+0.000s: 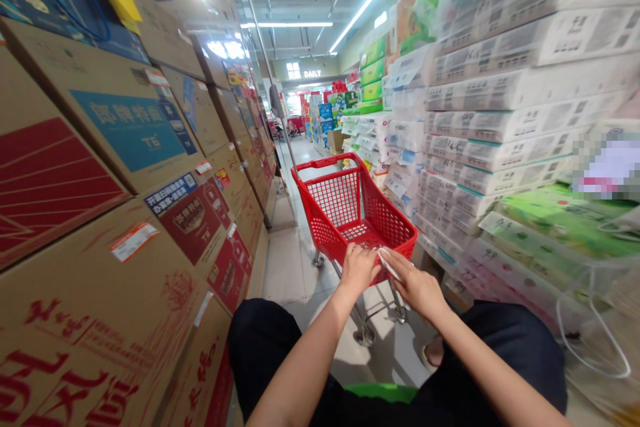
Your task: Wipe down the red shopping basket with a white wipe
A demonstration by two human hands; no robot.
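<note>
A red plastic shopping cart (pixel 385 217) with meshed walls stands in front of my knees, its basket holding nothing that I can see. My left hand (pixel 359 270) grips the cart's near rim, fingers curled over the edge. Just to its right, my right hand (pixel 413 280) presses a folded white cloth (pixel 394 263) against the same rim. The fingertips of both hands are partly hidden at the edge. Below the basket, metal legs end in small casters (pixel 364 335) on the tiled floor.
Stacked cardboard boxes (pixel 125 127) wall the aisle on the left. Wrapped white paper packs (pixel 475 140) pile up on the right, with green packs (pixel 555 213) nearer me. A pillar with a thin pole (pixel 287 147) stands beyond the boxes. Part of a green seat (pixel 383 392) shows beneath me.
</note>
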